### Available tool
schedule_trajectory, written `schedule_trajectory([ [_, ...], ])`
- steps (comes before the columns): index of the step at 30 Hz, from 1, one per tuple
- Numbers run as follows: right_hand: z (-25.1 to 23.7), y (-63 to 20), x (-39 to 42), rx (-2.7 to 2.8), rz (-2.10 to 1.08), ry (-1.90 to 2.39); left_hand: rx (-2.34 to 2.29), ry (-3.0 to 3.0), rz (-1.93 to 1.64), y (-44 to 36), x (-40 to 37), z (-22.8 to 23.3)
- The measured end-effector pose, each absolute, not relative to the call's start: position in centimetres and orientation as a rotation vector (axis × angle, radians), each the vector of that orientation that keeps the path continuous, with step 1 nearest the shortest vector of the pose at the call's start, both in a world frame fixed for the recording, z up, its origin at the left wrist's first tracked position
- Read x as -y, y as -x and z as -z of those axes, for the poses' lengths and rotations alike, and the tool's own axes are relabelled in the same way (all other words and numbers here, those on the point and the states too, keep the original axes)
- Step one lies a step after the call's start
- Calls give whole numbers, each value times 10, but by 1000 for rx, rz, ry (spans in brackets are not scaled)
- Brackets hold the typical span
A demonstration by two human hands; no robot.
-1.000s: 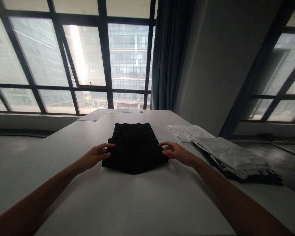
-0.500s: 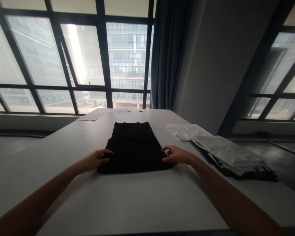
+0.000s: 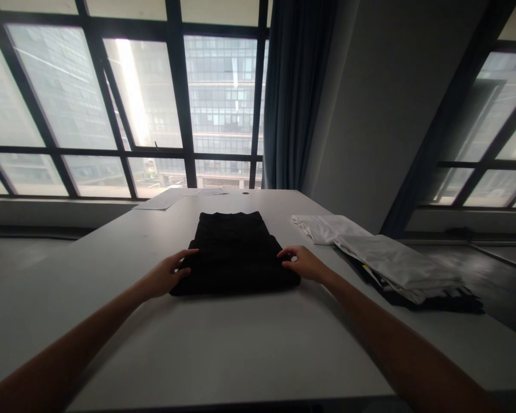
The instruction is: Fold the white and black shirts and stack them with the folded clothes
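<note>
A black folded garment (image 3: 234, 252) lies flat in the middle of the white table (image 3: 241, 350). My left hand (image 3: 167, 275) is at its left edge, thumb on top of the cloth and fingers curled against the side. On the opposite side, my right hand (image 3: 301, 264) pinches the right edge in the same way. Both forearms reach in from the near corners of the view. The garment's front fold is straight and even.
A pile of white folded cloth (image 3: 395, 264) over dark cloth lies on the table's right side. Sheets of paper (image 3: 167, 201) and a small dark disc (image 3: 245, 193) sit at the far end. Windows and a blue curtain (image 3: 296, 97) stand behind.
The garment's sagging front fold has been flattened and squared. Both hands dropped toward the near corners, then slid a little farther up its sides.
</note>
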State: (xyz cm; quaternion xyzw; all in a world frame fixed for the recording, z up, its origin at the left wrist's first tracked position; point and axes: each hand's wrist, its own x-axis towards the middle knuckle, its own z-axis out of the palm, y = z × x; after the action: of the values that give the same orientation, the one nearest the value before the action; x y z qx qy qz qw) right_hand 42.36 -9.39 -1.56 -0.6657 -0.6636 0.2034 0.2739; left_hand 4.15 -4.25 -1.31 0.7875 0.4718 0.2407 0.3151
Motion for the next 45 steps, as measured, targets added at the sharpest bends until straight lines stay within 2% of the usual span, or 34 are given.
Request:
schedule_trajectory([
  [5, 7, -423, 100, 1823, -613, 1878, -1287, -1980, -538, -39, 43, 10],
  [11, 4, -430, 103, 1722, -892, 1871, -1254, -1847, -328, -34, 49, -3],
  [14, 7, -429, 99, 1817, -728, 1889, -1372, -1969, -267, -29, 45, -1],
  [17, 12, -425, 96, 1908, -468, 1890, -1535, -2301, -445, -32, 45, 3],
  [21, 18, -415, 95, 1890, -232, 1845, -1307, -2661, -772, -51, 53, 11],
  [23, 22, -409, 94, 1940, -160, 1781, -1161, -2739, -659, -60, 54, 20],
  [26, 31, -402, 92, 2107, -196, 1763, -1145, -2688, -309, -65, 51, 38],
  [28, 38, -402, 92, 2200, -298, 1833, -1201, -2625, -208, -62, 48, 49],
  [32, 40, -406, 91, 2268, -379, 1901, -1249, -2604, -196, -55, 42, 50],
  [35, 32, -405, 85, 2332, -322, 1920, -1287, -2592, -102, -61, 32, 37],
  [38, 29, -400, 71, 2362, -224, 1910, -1359, -2662, -178, -71, 15, 31],
  [45, 47, -403, 48, 2306, -354, 1855, -1303, -2606, -215, -67, -21, 58],
])
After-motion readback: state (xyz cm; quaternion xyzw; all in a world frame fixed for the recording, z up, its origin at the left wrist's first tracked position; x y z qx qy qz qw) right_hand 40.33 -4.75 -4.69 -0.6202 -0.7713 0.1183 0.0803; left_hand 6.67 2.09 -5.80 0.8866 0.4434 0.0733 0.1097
